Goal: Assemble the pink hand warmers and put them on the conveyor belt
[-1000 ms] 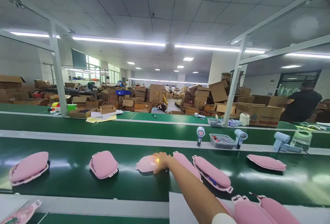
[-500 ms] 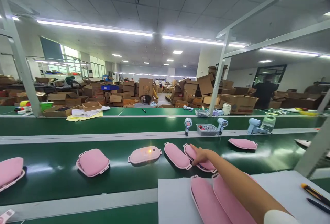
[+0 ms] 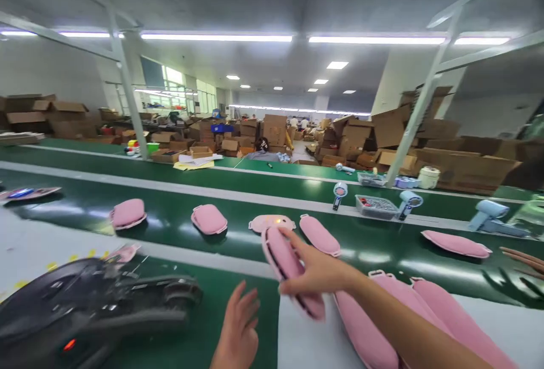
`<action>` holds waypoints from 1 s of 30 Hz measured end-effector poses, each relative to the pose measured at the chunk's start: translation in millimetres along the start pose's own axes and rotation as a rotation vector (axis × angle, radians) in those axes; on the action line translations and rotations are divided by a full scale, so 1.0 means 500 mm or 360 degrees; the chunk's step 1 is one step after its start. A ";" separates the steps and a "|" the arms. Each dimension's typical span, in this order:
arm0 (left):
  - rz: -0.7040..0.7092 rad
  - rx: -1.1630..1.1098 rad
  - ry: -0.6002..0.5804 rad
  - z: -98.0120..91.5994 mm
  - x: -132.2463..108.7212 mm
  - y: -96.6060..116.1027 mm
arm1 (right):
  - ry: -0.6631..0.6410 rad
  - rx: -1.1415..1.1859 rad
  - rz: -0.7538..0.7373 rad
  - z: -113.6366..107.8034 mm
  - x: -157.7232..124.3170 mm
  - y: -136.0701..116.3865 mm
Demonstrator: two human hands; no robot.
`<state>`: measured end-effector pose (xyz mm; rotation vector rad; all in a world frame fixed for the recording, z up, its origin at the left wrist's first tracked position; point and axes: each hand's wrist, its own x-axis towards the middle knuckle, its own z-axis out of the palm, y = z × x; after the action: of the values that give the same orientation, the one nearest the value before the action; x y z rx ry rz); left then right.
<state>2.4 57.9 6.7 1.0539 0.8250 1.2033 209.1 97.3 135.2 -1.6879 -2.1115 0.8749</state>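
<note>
Off the belt [image 3: 127, 233] now, right hand [image 3: 317, 272] lifts a pink pouch [image 3: 289, 267].

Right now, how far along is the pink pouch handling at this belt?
Looks done: two pouches lie on the white sheet. In hand: the right hand grips one pink pouch above the bench edge; the left hand is open, empty. Left: at least five pouches on the belt, one lit.
</note>
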 end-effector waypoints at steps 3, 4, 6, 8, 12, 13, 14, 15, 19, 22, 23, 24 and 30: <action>-0.0093 -0.0513 -0.0006 0.009 -0.009 0.031 | -0.0183 0.0420 -0.0188 0.117 -0.046 -0.071; -0.0185 -0.0550 0.0041 0.006 -0.015 0.040 | -0.0143 0.0534 -0.0176 0.145 -0.056 -0.081; -0.0386 -0.0610 0.0126 -0.009 -0.027 0.052 | 0.0049 0.0631 -0.0057 0.181 -0.071 -0.084; -0.0704 -0.0630 0.0167 -0.025 -0.039 0.055 | 0.0272 0.0615 0.0119 0.203 -0.085 -0.070; -0.1108 -0.0628 0.0219 -0.029 -0.058 0.047 | 0.0306 0.0862 0.0310 0.253 -0.140 -0.044; -0.1102 -0.0637 0.0203 -0.024 -0.062 0.045 | 0.0274 0.0945 0.0291 0.269 -0.155 -0.041; -0.1082 -0.0650 0.0158 -0.019 -0.065 0.045 | 0.0280 0.0989 0.0264 0.285 -0.168 -0.037; -0.1067 -0.0666 0.0083 -0.013 -0.067 0.046 | 0.0334 0.0980 0.0241 0.300 -0.178 -0.033; -0.1106 -0.0727 -0.0246 -0.008 -0.066 0.042 | 0.0795 0.0577 0.0284 0.334 -0.196 0.013; -0.1302 -0.0787 -0.0296 -0.017 -0.056 0.025 | 0.0985 0.0167 0.0285 0.342 -0.206 0.054; -0.1356 -0.0791 -0.0265 -0.020 -0.052 0.018 | 0.0996 0.0070 0.0268 0.343 -0.211 0.062; -0.1378 -0.0794 -0.0223 -0.023 -0.050 0.012 | 0.0981 0.0018 0.0258 0.345 -0.217 0.067; -0.1308 -0.0944 -0.0319 -0.029 -0.050 0.000 | 0.0748 0.0260 0.0319 0.345 -0.244 0.056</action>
<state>-15.8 36.1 1.2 0.2715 0.5859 0.5545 163.7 -62.5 1.7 -1.8230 -1.5445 0.6044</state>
